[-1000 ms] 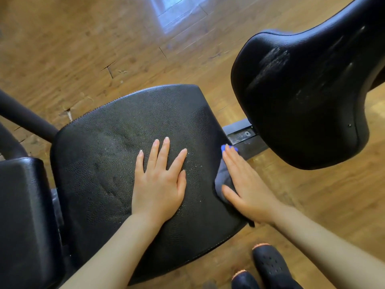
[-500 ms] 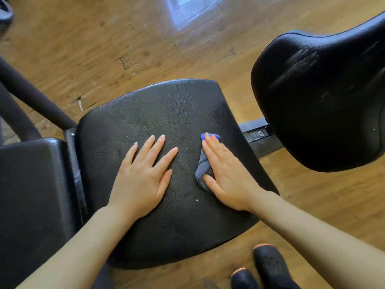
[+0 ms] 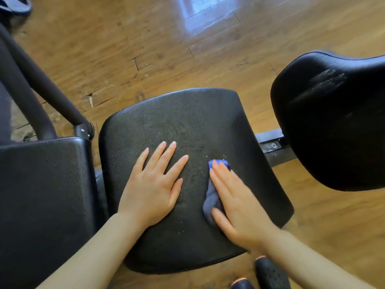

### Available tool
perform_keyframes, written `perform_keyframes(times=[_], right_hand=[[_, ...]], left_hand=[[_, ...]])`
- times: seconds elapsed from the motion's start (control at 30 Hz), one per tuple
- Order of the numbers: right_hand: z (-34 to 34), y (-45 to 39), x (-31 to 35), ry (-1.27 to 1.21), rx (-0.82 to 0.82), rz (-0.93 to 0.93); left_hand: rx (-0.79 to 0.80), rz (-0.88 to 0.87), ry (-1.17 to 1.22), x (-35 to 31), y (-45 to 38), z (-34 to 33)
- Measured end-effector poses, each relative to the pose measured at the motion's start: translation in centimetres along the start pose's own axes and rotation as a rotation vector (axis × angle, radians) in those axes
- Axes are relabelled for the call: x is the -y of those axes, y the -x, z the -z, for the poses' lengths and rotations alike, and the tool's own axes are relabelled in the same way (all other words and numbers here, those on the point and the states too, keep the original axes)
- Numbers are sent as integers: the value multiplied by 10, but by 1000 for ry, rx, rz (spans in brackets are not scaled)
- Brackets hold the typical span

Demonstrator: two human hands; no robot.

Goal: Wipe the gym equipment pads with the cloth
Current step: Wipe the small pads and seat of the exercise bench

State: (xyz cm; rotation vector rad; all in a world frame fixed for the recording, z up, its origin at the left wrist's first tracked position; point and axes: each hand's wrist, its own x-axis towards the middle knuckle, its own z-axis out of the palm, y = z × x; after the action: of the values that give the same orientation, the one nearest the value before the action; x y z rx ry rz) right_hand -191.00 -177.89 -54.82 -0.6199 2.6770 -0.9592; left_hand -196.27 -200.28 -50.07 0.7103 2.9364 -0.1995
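Pads first, biggest down. Centre seat pad (image 3: 187, 126): black, grained, roughly level, pale specks and smears across its middle. Second pad (image 3: 333, 122) to the right, raised, separate from the seat pad, dull streaks on its upper face. Third pad (image 3: 41, 195) at left, just beside the seat pad, a narrow gap between. Dark frame tubes (image 3: 31, 86) run up-left; a metal rail (image 3: 273, 146) shows between seat and right pad. Wooden floor (image 3: 145, 49) underneath.

Left hand (image 3: 152, 184): flat on the seat pad, fingers straight and spread, holding nothing, bracing. Right hand (image 3: 235, 203): fingers straight, pressing the cloth (image 3: 212, 197) onto the seat pad's right half. Cloth is blue-grey, bunched, mostly hidden under the palm, a brighter blue edge showing past the fingertips.

Risks, by my reading: cloth is only pinned by a flat palm, so a fast stroke could leave it behind or roll it tighter, cutting contact area. Loose specks may just be pushed around, or off onto the floor. Area under the left hand goes unwiped unless that hand shifts.

Against the frame half a second back: both hands sit in much the same place on the pad, cloth bunched the same way; the view itself has swung, bringing the left pad and frame further into sight.
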Motion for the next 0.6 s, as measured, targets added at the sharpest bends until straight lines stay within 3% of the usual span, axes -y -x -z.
perform_keyframes(times=[0.1, 0.3, 0.47, 0.6], right_hand=[[-3, 21, 7, 30, 13, 35], [4, -53, 7, -19, -58, -17], [7, -9, 9, 25, -1, -10], [9, -37, 4, 23, 1, -8]], left_hand=[[9, 4, -2, -2, 0, 0], [3, 1, -8, -2, -3, 0], [8, 0, -4, -2, -1, 1], [3, 1, 1, -1, -2, 0]])
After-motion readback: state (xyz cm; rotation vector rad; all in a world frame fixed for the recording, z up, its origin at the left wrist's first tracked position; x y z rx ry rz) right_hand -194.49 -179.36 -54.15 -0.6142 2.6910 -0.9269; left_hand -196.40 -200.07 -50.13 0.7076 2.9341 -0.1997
